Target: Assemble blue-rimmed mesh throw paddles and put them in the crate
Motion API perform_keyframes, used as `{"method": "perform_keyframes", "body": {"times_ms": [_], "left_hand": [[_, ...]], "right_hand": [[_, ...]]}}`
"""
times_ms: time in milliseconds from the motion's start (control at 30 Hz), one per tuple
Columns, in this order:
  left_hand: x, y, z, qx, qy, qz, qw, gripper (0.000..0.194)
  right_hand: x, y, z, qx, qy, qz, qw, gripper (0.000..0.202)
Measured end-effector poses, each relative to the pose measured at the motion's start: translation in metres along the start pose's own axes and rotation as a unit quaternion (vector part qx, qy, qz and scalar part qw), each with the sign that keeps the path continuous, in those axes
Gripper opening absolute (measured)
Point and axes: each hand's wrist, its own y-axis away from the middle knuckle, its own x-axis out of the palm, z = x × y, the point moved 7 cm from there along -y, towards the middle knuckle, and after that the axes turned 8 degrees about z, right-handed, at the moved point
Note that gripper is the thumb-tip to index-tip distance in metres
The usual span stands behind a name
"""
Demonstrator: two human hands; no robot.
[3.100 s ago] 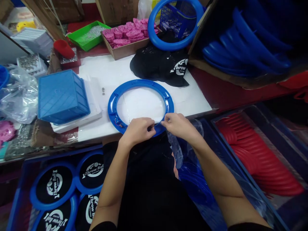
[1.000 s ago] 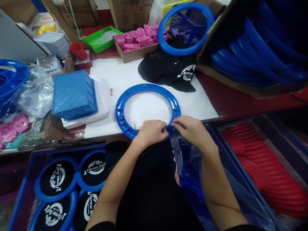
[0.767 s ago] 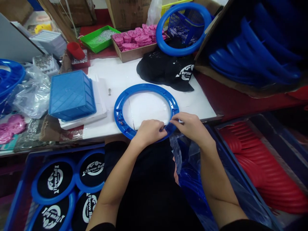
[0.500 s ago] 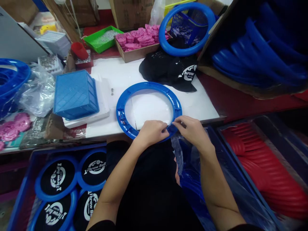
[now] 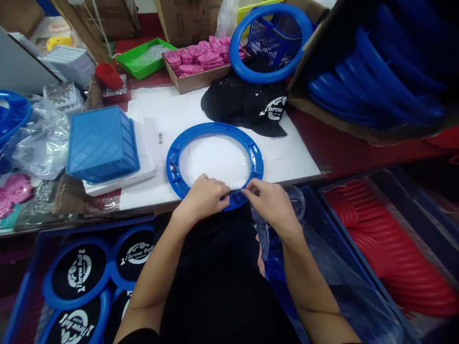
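A blue plastic ring (image 5: 256, 160) lies on the white table covering, its ribbed hollow side facing up. A small part with wires (image 5: 174, 167) sits in the ring's channel at the left. My left hand (image 5: 208, 196) is closed over the ring's near edge, its fingers curled. My right hand (image 5: 268, 203) pinches at the near right of the same rim, thumb and forefinger together. Between the two hands a thin strand seems to run, too fine to name. Whatever is in the fingertips is hidden. Two small round metallic pieces (image 5: 160, 138) lie left of the ring.
Black printed fabric pieces (image 5: 244, 102) lie behind the ring, with another blue ring (image 5: 234, 48) above them. An upturned blue basket (image 5: 102, 141) stands left. Pink parts fill a cardboard tray (image 5: 191, 85). Below the table, crates hold finished-looking discs (image 5: 77, 272) and red rings (image 5: 380, 248).
Both hands have shifted left along the ring's near edge, the right one nearer its front middle. The whole view has moved slightly. The ring stays on the table.
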Motion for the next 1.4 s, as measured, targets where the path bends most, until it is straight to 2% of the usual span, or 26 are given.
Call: {"method": "perform_keyframes", "body": {"times_ms": [167,267,333,467,600,800,867,967,1067,1133,1233,1400], "left_hand": [[0.004,-0.001,0.002,0.002,0.014,-0.013,1.0,0.016],[0.004,0.002,0.006,0.005,0.035,-0.015,0.999,0.015],[0.003,0.005,0.005,0.006,0.044,-0.015,0.999,0.016],[-0.002,0.004,-0.009,-0.01,0.05,-0.044,0.998,0.024],[0.006,-0.007,-0.022,-0.042,0.014,-0.036,0.998,0.024],[0.011,-0.012,-0.015,-0.073,0.049,-0.069,0.994,0.02],[0.012,-0.012,-0.012,-0.074,0.062,-0.078,0.992,0.017],[0.013,-0.013,-0.01,-0.071,0.073,-0.082,0.992,0.016],[0.013,-0.014,-0.009,-0.062,0.083,-0.079,0.992,0.016],[0.013,-0.014,-0.009,-0.057,0.091,-0.078,0.991,0.016],[0.014,-0.014,-0.01,-0.055,0.102,-0.077,0.99,0.015],[0.012,-0.011,-0.009,-0.035,0.093,-0.075,0.992,0.015]], "right_hand": [[0.003,0.001,-0.002,0.016,-0.038,-0.002,0.999,0.016],[0.002,0.0,-0.006,0.038,-0.048,-0.015,0.998,0.009],[0.003,0.0,-0.006,0.043,-0.047,-0.016,0.998,0.014],[0.003,0.001,-0.003,0.037,-0.022,-0.01,0.999,0.011],[0.003,0.003,0.0,0.037,-0.008,-0.021,0.999,0.008],[0.005,0.011,0.01,0.027,0.071,-0.03,0.997,0.007],[0.002,0.012,0.008,0.012,0.073,-0.028,0.997,0.005],[-0.005,0.01,0.005,-0.062,0.015,-0.015,0.998,0.004],[-0.018,0.009,0.007,-0.152,-0.009,-0.052,0.987,0.012],[-0.023,0.007,0.009,-0.184,0.003,-0.079,0.98,0.016],[-0.022,0.0,0.008,-0.188,0.003,-0.08,0.979,0.015],[-0.012,-0.009,-0.004,-0.147,-0.027,-0.059,0.987,0.009]]}}
